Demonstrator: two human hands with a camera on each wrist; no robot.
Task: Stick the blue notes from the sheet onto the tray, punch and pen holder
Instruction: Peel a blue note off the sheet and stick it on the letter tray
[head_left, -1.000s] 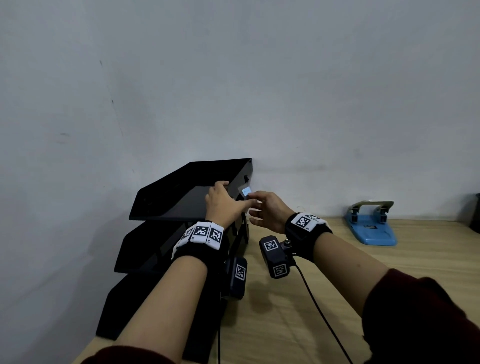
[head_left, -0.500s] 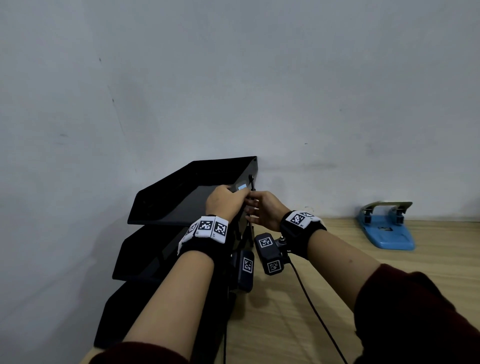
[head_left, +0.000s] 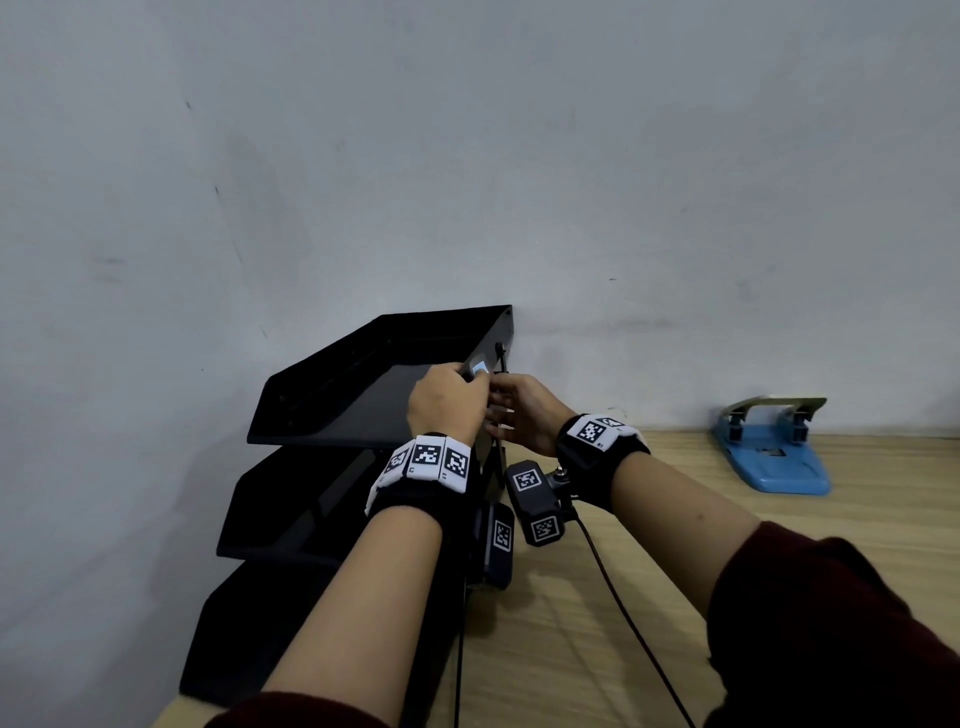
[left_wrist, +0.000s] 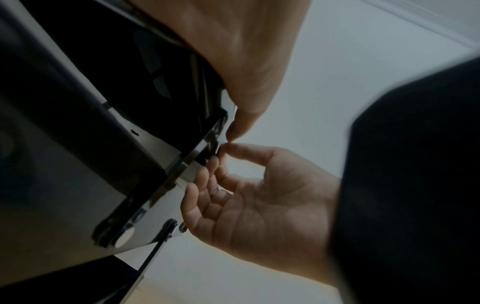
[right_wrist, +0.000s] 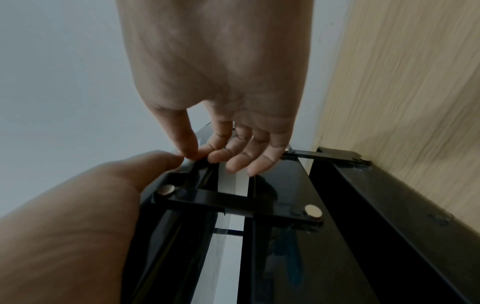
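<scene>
A black three-tier tray (head_left: 363, 358) stands against the wall at the left. A small blue note (head_left: 479, 368) lies on the outer right wall of its top tier. My left hand (head_left: 467, 376) grips that wall, fingers over the rim and thumb (left_wrist: 237, 125) outside. My right hand (head_left: 493, 387) reaches in from the right. Its thumb and forefinger (right_wrist: 194, 153) pinch together at the note's lower edge, and the other fingers hang loose. In both wrist views the note itself is hidden. The blue punch (head_left: 774, 452) sits far right on the table.
The wooden table (head_left: 675, 571) runs to the right of the tray, with the grey wall (head_left: 571, 182) close behind. A dark cable (head_left: 623, 623) trails from my right wrist across the table. Metal struts with rivets (right_wrist: 313, 211) join the tray tiers below my hands.
My right hand has brought the blue note from mid-air onto the top tier's right wall. Both hands have closed in together at that spot.
</scene>
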